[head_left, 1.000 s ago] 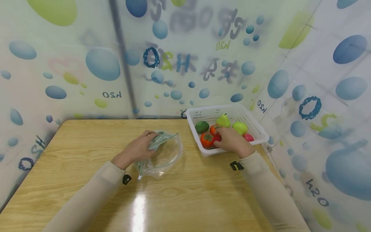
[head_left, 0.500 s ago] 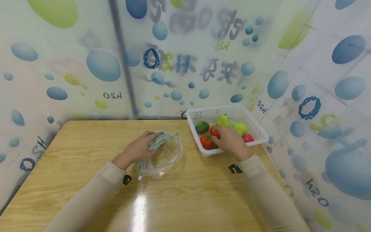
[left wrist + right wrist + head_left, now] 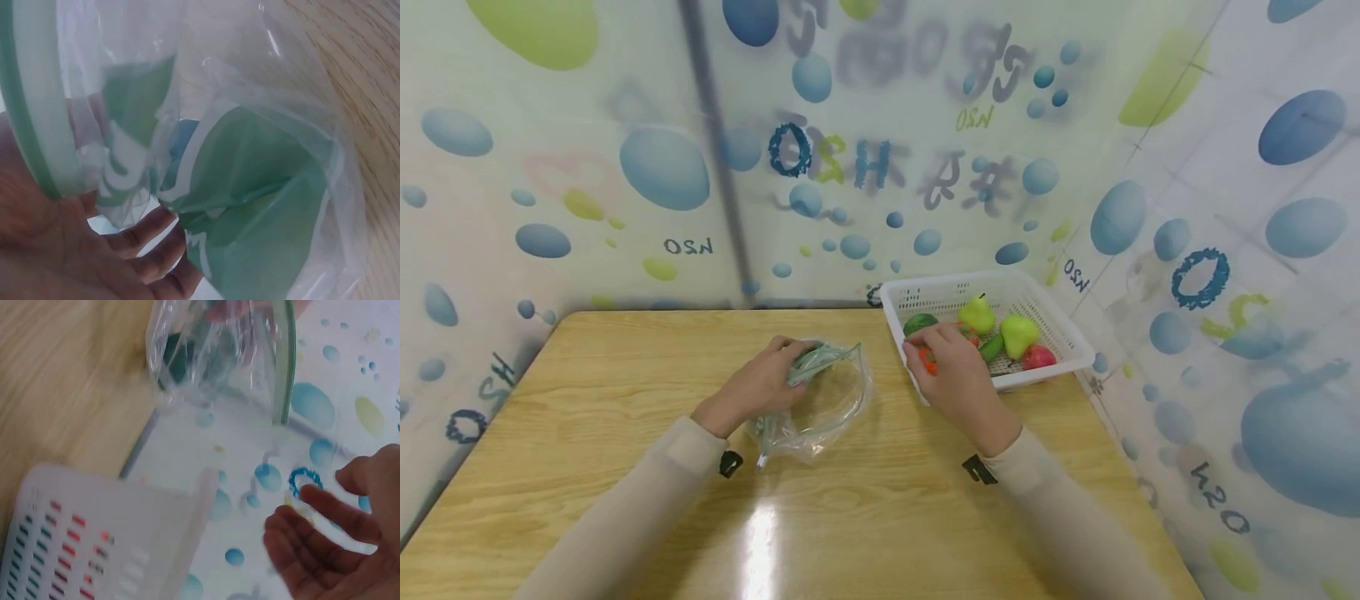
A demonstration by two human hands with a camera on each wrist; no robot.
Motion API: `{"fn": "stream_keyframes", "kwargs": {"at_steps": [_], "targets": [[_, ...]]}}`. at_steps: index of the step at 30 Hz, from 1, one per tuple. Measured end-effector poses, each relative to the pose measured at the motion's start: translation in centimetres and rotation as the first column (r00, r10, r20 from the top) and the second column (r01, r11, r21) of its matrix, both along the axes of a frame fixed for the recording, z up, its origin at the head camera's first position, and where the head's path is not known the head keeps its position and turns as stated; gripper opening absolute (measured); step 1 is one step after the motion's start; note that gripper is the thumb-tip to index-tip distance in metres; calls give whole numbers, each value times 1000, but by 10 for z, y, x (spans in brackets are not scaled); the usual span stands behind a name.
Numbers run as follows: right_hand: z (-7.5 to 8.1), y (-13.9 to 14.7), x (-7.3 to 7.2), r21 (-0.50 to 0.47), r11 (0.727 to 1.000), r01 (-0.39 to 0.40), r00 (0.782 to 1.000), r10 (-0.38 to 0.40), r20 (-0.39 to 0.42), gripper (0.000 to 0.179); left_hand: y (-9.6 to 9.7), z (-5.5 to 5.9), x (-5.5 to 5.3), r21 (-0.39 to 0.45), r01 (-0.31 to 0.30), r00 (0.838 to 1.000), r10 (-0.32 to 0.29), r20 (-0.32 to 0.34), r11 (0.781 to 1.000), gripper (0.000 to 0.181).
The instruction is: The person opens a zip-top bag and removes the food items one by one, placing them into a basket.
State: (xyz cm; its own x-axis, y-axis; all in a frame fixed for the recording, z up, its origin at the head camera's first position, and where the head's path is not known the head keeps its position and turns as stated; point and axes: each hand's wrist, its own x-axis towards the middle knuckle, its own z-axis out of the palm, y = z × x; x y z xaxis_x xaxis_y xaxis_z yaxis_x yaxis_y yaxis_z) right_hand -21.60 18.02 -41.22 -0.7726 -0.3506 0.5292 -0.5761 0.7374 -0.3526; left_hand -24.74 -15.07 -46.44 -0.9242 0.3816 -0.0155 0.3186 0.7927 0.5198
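Note:
My left hand (image 3: pixel 767 379) grips a clear zip bag (image 3: pixel 842 408) with green print, its mouth spread toward the right. In the left wrist view the fingers (image 3: pixel 150 234) lie against the bag's printed film. My right hand (image 3: pixel 951 375) is above the near left rim of a white plastic basket (image 3: pixel 1078 354); in the right wrist view its fingers (image 3: pixel 306 544) are loosely bent with nothing between them. Partly hidden by this hand is an orange-red fruit (image 3: pixel 928 361). Also in the basket are a dark green vegetable (image 3: pixel 919 322) and a small green cucumber (image 3: pixel 992 348).
Two green pears (image 3: pixel 977 317) and a round pinkish-red fruit (image 3: pixel 1039 357) lie toward the basket's right side. The basket stands at the back right of a wooden table (image 3: pixel 647 358). Patterned walls (image 3: pixel 850 217) close off the back and right.
My right hand has moved left and toward me from the middle of the basket to its near left rim, uncovering the cucumber. My left hand and the bag stay in place.

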Motion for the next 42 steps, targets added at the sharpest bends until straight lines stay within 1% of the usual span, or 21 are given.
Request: {"fn": "stream_keyframes", "kwargs": {"at_steps": [2, 3, 5, 7, 10, 12, 14, 17, 19, 22, 25, 28, 32, 36, 39, 42], "targets": [[-5, -9, 4, -21, 996, -91, 995, 90, -38, 15, 1, -1, 0, -2, -9, 1000, 9, -15, 1000, 73], [-8, -14, 6, -32, 989, -141, 989, 139, -47, 15, 2, -1, 0, -2, -14, 1000, 14, -22, 1000, 73], [-13, -25, 11, -46, 971, -235, 970, 232, -70, 15, 3, -2, 0, -1, -19, 999, 19, -37, 1000, 74], [-19, -36, 17, -51, 948, -314, 948, 309, -76, 15, 4, -3, -1, 0, -15, 998, 15, -53, 1000, 74], [-28, -51, 25, -24, 925, -379, 924, 377, -63, 16, 6, -6, -2, 8, -3, 998, 4, -66, 1000, 75], [-33, -60, 30, -2, 911, -413, 911, 413, -25, 16, 7, -7, -3, 15, 0, 998, 1, -70, 1000, 75], [-37, -69, 34, 31, 903, -429, 903, 428, 19, 18, 6, -9, -3, 24, -5, 998, 6, -69, 1000, 75], [-43, -81, 35, 78, 901, -426, 903, 420, 87, 21, 6, -11, -3, 22, -14, 998, 15, -64, 1000, 75], [-46, -86, 34, 124, 907, -402, 914, 389, 115, 25, 5, -12, -3, 16, -16, 998, 17, -57, 1000, 76], [-49, -91, 30, 189, 915, -357, 931, 332, 150, 30, 4, -11, -3, 9, -18, 999, 19, -42, 1000, 76], [-50, -94, 23, 220, 919, -327, 937, 284, 205, 34, 3, -9, -3, 4, -22, 999, 22, -28, 1000, 77], [-52, -96, 16, 241, 924, -296, 941, 238, 242, 36, 4, -7, -3, -2, -23, 1000, 23, -19, 1000, 76], [-57, -97, 7, 289, 926, -245, 955, 179, 237, 37, 5, -4, -3, -12, -25, 1000, 25, -15, 1000, 73], [-62, -99, 1, 322, 925, -201, 968, 137, 211, 35, 5, -5, -3, -19, -27, 999, 27, -31, 999, 71], [-63, -101, -3, 340, 925, -169, 975, 105, 198, 35, 3, -6, -3, -14, -30, 999, 30, -45, 999, 67], [-63, -102, -6, 347, 927, -141, 975, 69, 212, 40, 2, -6, -4, -7, -30, 998, 29, -58, 1000, 62]]}}
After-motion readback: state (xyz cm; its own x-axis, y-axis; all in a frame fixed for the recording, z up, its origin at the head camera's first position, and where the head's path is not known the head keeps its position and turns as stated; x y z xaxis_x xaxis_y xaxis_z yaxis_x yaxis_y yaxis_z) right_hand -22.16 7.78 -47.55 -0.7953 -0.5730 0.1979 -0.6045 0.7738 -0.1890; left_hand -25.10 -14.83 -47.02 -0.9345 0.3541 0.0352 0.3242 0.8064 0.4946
